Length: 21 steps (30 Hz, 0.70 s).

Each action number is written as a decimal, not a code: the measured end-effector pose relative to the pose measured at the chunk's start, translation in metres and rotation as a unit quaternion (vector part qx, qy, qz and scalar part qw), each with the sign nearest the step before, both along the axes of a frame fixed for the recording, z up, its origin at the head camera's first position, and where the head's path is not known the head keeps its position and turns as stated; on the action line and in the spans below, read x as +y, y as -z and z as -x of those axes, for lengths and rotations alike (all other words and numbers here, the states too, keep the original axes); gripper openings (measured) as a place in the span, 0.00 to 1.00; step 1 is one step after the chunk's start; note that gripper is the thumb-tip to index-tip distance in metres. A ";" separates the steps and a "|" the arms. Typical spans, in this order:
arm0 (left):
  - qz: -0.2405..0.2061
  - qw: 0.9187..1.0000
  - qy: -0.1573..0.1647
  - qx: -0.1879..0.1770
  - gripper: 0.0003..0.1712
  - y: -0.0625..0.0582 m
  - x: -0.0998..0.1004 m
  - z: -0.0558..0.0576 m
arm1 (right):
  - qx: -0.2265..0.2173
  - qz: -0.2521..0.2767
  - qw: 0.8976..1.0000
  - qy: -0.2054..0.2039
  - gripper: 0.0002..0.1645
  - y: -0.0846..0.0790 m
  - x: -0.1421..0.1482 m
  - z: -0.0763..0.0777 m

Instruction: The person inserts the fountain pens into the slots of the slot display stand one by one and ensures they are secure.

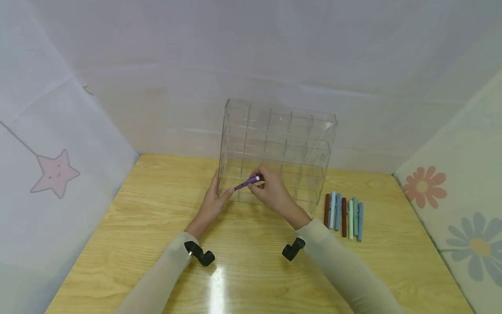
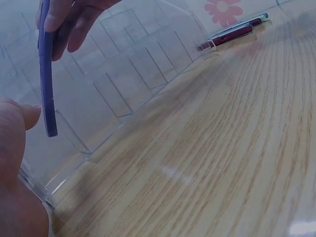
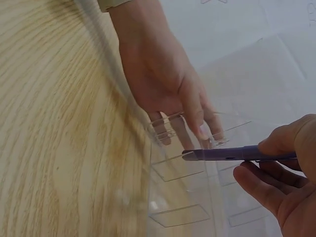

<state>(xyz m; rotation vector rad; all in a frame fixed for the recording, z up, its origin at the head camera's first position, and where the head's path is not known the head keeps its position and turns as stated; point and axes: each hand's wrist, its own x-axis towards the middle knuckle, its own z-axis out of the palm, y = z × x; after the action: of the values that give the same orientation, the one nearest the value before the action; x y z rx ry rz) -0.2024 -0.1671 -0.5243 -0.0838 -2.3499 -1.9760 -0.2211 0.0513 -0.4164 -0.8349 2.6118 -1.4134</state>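
Note:
My right hand [image 1: 273, 192] pinches a purple pen [image 1: 247, 182] between thumb and fingers, tilted in front of a clear plastic organizer [image 1: 274, 159]. The organizer stands upright, with several tiers of small compartments. At its lower left side, my left hand [image 1: 211, 203] grips the side edge, thumb to the front and fingers around the side. In the left wrist view the pen's lower end is close to the left thumb [image 2: 30, 116]. Seen in the right wrist view, the pen's far end [image 3: 190, 155] is by a lower compartment at the left; whether it is inside I cannot tell.
Right of the organizer, several pens lie side by side on the wooden table [image 1: 392, 261], among them a dark red pen [image 1: 344, 217] and a blue pen [image 1: 360, 221]. Pale fabric walls stand behind and at both sides, with a pink star [image 1: 56, 173] and flowers printed on them.

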 end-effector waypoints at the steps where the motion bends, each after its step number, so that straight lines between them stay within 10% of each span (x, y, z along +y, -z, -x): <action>1: 0.000 1.000 0.001 0.001 0.51 0.000 0.000 0.000 | 0.005 -0.003 1.000 0.001 0.10 0.001 -0.001 -0.001; 21: -0.005 1.000 -0.002 0.001 0.51 0.002 0.000 0.000 | 0.094 -0.102 0.990 0.004 0.11 0.024 -0.016 -0.001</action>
<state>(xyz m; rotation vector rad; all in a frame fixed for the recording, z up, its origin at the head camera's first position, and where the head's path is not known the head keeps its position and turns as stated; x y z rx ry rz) -0.2022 -0.1675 -0.5262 -0.0817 -2.3369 -1.9839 -0.2204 0.0356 -0.4409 -0.9726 2.8379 -1.0921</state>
